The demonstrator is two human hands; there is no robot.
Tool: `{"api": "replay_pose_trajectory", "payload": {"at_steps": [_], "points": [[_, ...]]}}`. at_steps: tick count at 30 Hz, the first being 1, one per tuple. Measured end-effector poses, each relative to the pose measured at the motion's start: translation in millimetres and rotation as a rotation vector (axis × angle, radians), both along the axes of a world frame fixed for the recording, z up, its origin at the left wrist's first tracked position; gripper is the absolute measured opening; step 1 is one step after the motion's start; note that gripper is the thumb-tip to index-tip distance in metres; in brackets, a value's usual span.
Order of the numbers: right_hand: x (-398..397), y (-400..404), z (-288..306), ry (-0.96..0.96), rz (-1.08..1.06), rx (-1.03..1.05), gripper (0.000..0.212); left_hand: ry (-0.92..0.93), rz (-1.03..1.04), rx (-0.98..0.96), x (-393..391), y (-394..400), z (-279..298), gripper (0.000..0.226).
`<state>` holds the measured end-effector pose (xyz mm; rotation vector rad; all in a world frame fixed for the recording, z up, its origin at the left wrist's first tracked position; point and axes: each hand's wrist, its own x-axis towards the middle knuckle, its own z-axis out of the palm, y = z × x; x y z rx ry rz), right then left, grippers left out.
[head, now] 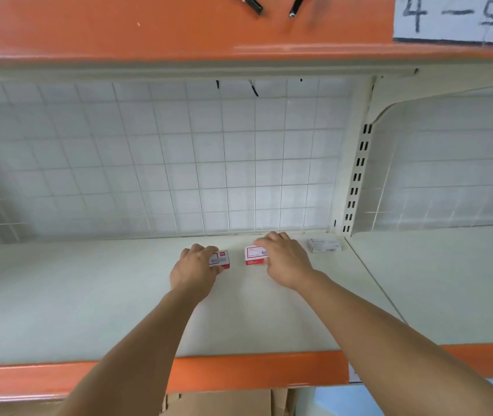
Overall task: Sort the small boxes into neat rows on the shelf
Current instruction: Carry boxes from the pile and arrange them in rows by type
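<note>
On the cream shelf (89, 295), near the back grid, the left hand (192, 270) pinches 1 red-and-white box (220, 259) at its left end while the right hand (284, 259) grips a 2nd box (254, 256) from the right, both boxes flat, long axes left-right; a white box (324, 245) lies apart at the right.

Three small boxes are lying flat near the shelf's (89, 295) back edge: a red-and-white box (221, 259), a second red-and-white box (255, 255), a white box (324, 245) apart rightward.
</note>
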<state>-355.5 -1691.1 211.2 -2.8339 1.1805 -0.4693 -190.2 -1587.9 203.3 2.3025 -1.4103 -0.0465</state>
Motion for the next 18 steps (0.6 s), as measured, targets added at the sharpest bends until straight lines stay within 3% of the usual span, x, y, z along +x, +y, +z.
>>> {"api": "replay_pose_trajectory", "payload": {"at_steps": [18], "points": [[73,-5,-7,0.038,-0.022,0.002,0.048,-0.003,-0.081,0.070,73,-23,-5,0.042]]}}
